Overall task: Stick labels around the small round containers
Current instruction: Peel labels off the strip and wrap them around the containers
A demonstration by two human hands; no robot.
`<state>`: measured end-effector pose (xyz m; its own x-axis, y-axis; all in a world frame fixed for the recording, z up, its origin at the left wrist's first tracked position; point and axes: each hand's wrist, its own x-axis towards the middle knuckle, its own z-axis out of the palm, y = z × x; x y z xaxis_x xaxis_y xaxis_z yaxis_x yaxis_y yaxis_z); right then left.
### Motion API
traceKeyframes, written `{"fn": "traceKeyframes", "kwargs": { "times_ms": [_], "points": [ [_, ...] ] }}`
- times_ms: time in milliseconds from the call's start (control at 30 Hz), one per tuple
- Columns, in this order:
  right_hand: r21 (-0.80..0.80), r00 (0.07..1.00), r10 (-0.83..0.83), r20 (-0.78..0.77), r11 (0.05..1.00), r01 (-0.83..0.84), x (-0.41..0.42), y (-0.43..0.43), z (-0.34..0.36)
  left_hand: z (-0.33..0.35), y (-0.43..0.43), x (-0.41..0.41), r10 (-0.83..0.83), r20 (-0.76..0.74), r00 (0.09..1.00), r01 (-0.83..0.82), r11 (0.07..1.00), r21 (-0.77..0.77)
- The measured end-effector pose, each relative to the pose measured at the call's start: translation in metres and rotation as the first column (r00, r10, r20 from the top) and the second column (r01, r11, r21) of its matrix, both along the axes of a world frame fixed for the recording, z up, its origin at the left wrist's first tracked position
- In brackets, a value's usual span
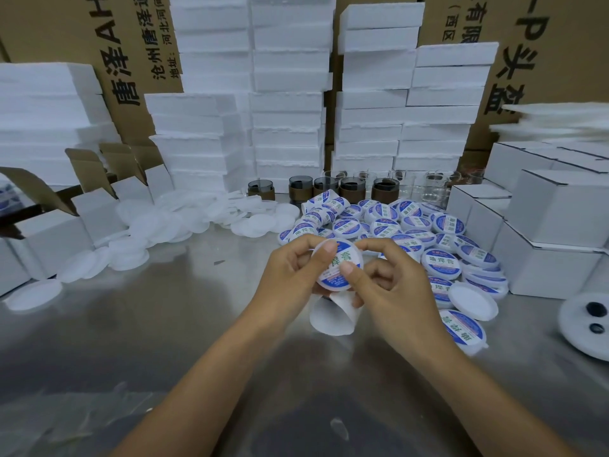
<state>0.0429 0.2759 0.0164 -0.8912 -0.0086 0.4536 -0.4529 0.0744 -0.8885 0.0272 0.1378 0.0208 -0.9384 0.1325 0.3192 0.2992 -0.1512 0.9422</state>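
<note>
A small round white container [336, 265] with a blue and white label on its face is held above the metal table. My left hand [293, 275] grips it from the left with the thumb on its upper rim. My right hand [392, 288] pinches it from the right, thumb pressed on the label. A strip of white backing paper [331, 319] curls down below the container. Several labelled containers [389, 225] lie heaped behind the hands.
Plain white lids [184, 222] are scattered at the left. White cardboard boxes [557, 225] stand at the right, open ones at the left. Foam blocks [286, 94] are stacked at the back, dark jars [349, 189] before them. A white disc [590, 324] lies at the right edge.
</note>
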Motion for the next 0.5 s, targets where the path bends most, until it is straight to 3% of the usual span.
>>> {"fn": "traceKeyframes", "kwargs": {
  "times_ms": [367,500],
  "points": [
    [-0.04,0.993,0.107,0.043,0.994,-0.105,-0.0023,0.0017,-0.0005,0.0025,-0.0016,0.0022,0.036,0.025,0.999,-0.038,0.997,0.064],
    [-0.075,0.995,0.057,0.085,0.996,-0.051,-0.006,0.0066,0.0028,0.003,-0.0026,0.0029,0.053,0.042,0.998,-0.056,0.997,0.051]
  ]
}}
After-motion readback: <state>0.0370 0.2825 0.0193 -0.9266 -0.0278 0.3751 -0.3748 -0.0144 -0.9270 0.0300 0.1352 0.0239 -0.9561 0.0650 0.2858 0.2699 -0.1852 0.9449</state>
